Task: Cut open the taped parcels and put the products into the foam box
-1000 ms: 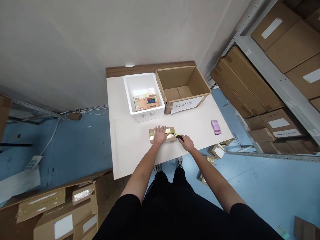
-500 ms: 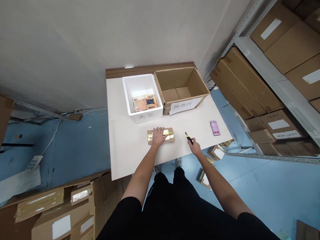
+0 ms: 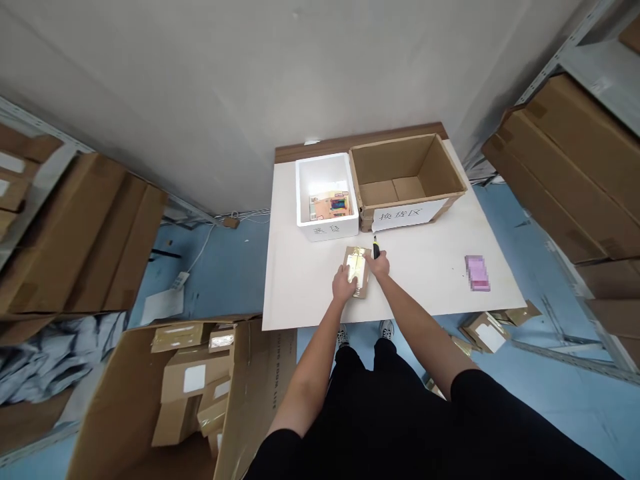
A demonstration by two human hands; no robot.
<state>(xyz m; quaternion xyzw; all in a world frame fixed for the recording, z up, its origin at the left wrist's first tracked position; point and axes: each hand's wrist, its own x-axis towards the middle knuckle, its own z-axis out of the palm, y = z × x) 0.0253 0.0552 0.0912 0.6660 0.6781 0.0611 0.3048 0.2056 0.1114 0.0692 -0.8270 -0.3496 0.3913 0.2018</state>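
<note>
A small taped cardboard box [image 3: 358,260] with a white label stands lengthwise away from me on the white table [image 3: 305,287]. My left hand [image 3: 344,284] grips its near left side, the thumb lying over the top face. In my right hand [image 3: 379,264] is a yellow-and-black utility knife [image 3: 376,248], pointing away from me. The right fingers also reach the box's right edge. Just beyond stands a white foam box [image 3: 327,232] holding a printed, colourful package [image 3: 330,205]. An open cardboard carton [image 3: 410,217] with a handwritten paper sign stands beside it.
A pink-purple blurred item [image 3: 477,273] lies on the table's right. At lower left a large carton [image 3: 255,373] holds several taped boxes. More parcels [image 3: 485,332] lie on the floor at right. Shelves with big boxes [image 3: 565,160] flank both sides.
The small box has been turned from sideways to lengthwise. My right hand, with the knife, has moved left to the box. The view has swung left.
</note>
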